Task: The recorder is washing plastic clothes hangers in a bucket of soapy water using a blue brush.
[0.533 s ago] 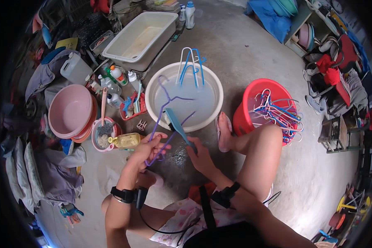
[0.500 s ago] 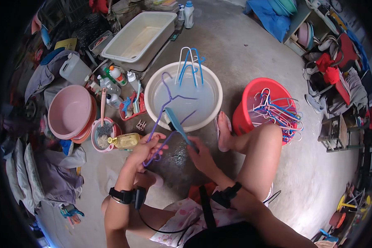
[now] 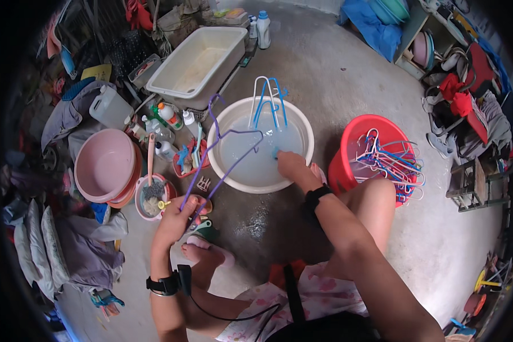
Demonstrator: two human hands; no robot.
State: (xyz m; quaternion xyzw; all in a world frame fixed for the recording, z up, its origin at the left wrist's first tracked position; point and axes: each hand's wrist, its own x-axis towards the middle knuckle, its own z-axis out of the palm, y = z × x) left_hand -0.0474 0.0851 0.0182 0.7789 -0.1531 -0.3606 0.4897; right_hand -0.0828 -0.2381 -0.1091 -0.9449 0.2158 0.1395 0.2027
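Observation:
My left hand (image 3: pixel 178 221) is closed around the lower part of a purple clothes hanger (image 3: pixel 239 131), whose hook points up and away from me. My right hand (image 3: pixel 295 170) reaches over the near right rim of a cream basin (image 3: pixel 262 189) of cloudy water. It grips the blue scrubbing brush (image 3: pixel 276 152); only a bit of blue shows past the fingers, and the rest is hidden by the hand and water. A white hanger (image 3: pixel 253 94) and blue hangers (image 3: pixel 257 112) stand in the basin, leaning on its far side.
On the right, a red bucket (image 3: pixel 337 165) holds several tangled hangers (image 3: pixel 382 162). Bottles (image 3: pixel 170 115), a red basket (image 3: pixel 183 169) and a small pink bucket (image 3: pixel 149 214) stand left of the basin. Behind are pink basins (image 3: pixel 105 165) and a large cream tub (image 3: pixel 199 62).
My right hand has moved away from the hanger, up and right, taking the brush to the basin water. The purple hanger has turned in my left hand, which has shifted slightly left.

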